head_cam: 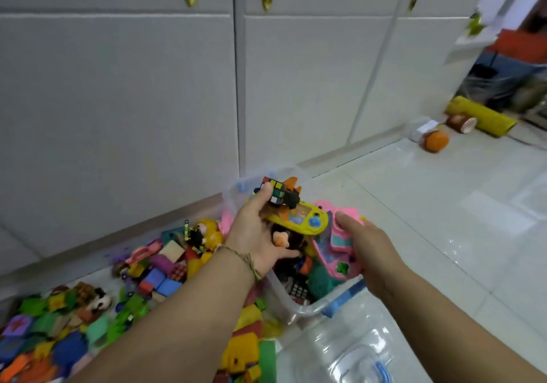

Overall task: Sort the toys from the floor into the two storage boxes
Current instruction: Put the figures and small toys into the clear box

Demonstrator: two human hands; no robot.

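Toys (88, 308) were seen heaped on the floor (444, 220) to the left of a clear storage box (307, 308) with blue latches: foam blocks, plastic bricks and small figures in many colours. Above the box, the left hand (257, 231) was curled round a handful of toys. A puzzle cube (275, 191) was pinned under its thumb, and a yellow handheld game toy (302, 220) was held below the cube, jutting out over the box. A braided string bracelet (245, 260) was worn on that wrist. Over the right side of the box, the right hand (367, 243) was closed round a pink plastic toy (337, 252), with the thumb laid on top and the toy tilted down into the box. More toys were packed inside the box, a keypad toy (297, 289) among them. Just in front of the box, a second clear plastic container (349, 350) with a blue handle was seen; whether it was a box or a lid could not be told. Behind the box, white cabinet doors (148, 86) were seen. Well to the right of the box, an orange ball (435, 141) was seen on the floor.
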